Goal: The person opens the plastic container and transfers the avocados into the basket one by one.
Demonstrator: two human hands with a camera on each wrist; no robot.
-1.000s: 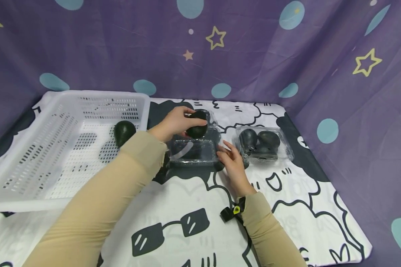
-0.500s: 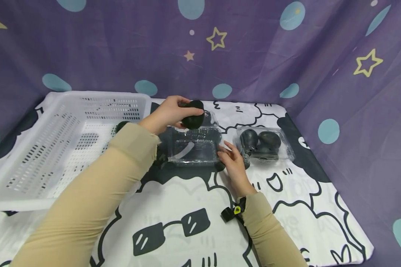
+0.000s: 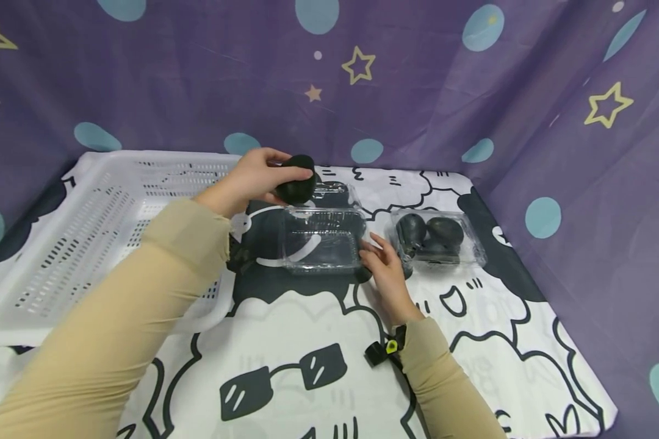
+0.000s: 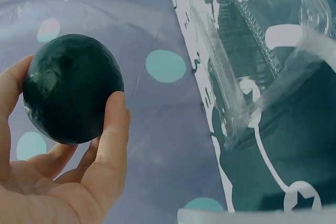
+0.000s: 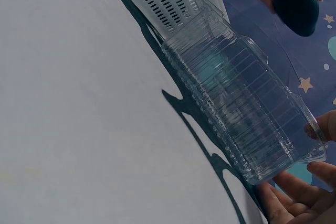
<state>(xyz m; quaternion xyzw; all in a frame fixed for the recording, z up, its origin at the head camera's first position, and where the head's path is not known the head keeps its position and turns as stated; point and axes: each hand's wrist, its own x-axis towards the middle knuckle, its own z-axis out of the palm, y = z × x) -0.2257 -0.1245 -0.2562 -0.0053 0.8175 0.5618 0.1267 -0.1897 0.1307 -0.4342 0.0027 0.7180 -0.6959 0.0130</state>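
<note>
My left hand (image 3: pixel 252 180) holds a dark green avocado (image 3: pixel 301 183) between thumb and fingers, raised behind and left of a clear plastic clamshell box (image 3: pixel 325 247). In the left wrist view the avocado (image 4: pixel 73 90) is round and glossy. The clamshell's base shows no fruit, and its lid (image 3: pixel 337 194) lies folded back. At the base's right end, my right hand (image 3: pixel 385 268) grips the rim; the right wrist view shows the thumb over the edge and the fingers (image 5: pixel 299 195) outside the wall.
A white perforated basket (image 3: pixel 159 155) stands at the left, partly hidden by my left sleeve. Right of my right hand sits another clear box (image 3: pixel 469 238) with two avocados (image 3: pixel 445 231). A purple curtain (image 3: pixel 225 73) rises behind the patterned cloth.
My left hand has lifted the avocado up from over the clamshell and moved it left. The left sleeve now covers where an avocado lay in the basket. My right hand has stayed at the box.
</note>
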